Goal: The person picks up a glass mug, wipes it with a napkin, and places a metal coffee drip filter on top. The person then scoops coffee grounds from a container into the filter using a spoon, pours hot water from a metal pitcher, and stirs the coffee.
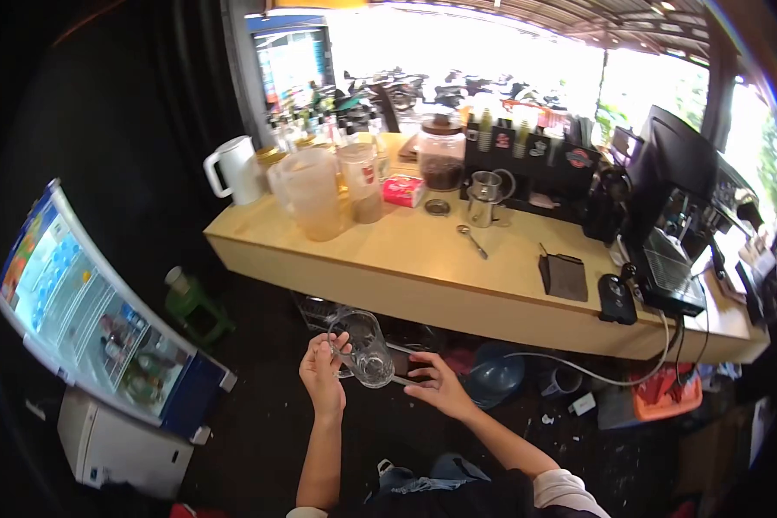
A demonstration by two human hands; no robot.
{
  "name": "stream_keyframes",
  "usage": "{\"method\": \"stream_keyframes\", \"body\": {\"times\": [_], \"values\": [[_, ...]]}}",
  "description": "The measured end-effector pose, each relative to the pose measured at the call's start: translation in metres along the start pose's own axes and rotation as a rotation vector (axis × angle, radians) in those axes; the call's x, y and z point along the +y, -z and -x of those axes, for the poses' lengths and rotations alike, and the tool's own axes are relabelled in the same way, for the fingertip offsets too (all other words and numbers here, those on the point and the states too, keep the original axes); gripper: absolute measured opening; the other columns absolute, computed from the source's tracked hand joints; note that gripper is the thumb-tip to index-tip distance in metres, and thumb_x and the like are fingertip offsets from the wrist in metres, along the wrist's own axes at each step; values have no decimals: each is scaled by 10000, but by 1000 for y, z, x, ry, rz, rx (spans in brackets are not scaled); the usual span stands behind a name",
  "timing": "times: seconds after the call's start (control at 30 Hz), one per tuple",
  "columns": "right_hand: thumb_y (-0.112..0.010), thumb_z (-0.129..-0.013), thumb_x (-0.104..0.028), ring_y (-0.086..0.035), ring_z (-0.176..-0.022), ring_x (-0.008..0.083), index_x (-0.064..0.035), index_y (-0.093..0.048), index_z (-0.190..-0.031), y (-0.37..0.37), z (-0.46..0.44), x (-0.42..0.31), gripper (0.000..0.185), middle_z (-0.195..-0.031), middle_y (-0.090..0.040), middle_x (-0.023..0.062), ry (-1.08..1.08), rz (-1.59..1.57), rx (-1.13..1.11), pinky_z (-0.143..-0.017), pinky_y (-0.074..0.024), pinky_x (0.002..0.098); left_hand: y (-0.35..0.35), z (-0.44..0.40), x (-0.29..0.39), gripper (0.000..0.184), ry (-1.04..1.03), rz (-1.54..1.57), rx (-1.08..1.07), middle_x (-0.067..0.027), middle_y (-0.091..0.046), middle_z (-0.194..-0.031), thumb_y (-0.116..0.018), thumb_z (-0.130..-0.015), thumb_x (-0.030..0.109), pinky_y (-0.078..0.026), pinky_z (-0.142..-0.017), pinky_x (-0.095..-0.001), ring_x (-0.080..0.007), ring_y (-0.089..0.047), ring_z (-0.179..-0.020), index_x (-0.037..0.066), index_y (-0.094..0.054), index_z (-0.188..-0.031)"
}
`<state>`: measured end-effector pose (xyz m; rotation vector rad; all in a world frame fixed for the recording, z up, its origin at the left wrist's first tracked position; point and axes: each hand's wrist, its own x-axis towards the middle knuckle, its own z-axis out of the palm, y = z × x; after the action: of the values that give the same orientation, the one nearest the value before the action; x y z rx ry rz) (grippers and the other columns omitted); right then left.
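Below the counter's front edge, my left hand is closed on the handle side of a clear glass mug, which is tilted. To the right of the mug, my right hand has its thumb and fingers around the end of a thin, light-coloured object whose shape I cannot make out. That object reaches toward the base of the mug. On the counter above lie a spoon and a metal cup.
The wooden counter holds a plastic pitcher, a white jug, a jar and a coffee machine. A display fridge stands left. A blue basin and an orange basket are low right.
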<state>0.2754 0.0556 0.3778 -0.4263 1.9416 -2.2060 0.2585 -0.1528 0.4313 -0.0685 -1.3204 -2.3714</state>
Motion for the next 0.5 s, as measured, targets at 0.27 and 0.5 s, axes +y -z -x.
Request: {"method": "stream_keyframes", "body": {"times": [0.27, 0.5], "values": [[-709, -825, -107, -583, -950, 121, -63, -486, -1206, 66, 9, 18, 444, -1071, -568, 55, -86, 71, 365, -768, -494, 271, -50, -89, -64, 180, 133, 37, -162, -43, -585, -989, -532, -957, 191, -509, -833, -314, -192, -628, -1003, 18, -581, -975], [-667, -859, -76, -574, -797, 66, -62, -506, -1187, 128, -29, 13, 366, -863, -635, 33, 16, -1, 498, -700, -446, 209, -122, -167, -142, 145, 66, -69, -226, -28, -522, -1106, -519, -955, 140, -486, -793, -266, -195, -622, -1034, 39, -551, -855]]}}
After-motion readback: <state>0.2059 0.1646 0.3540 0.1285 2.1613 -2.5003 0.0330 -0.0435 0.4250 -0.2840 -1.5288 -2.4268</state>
